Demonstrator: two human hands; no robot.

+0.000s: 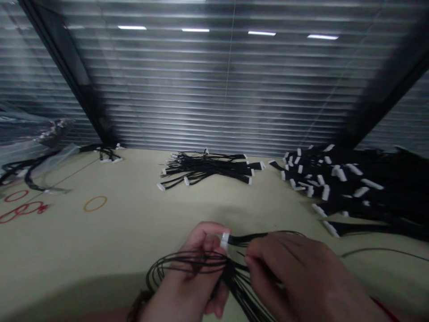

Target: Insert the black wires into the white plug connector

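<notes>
My left hand is closed around a bundle of thin black wires, its thumb and fingers pinching the bundle's white connector. The wires loop out to the left of that hand and fan down below it. My right hand sits just right of the connector, fingers pinched on the same black wires. Both hands hover low over the pale table near its front edge.
A pile of black wire harnesses lies at the back centre, a much larger heap at the back right, and a few more at the back left. Rubber bands, orange and red, lie at left. Closed blinds stand behind the table.
</notes>
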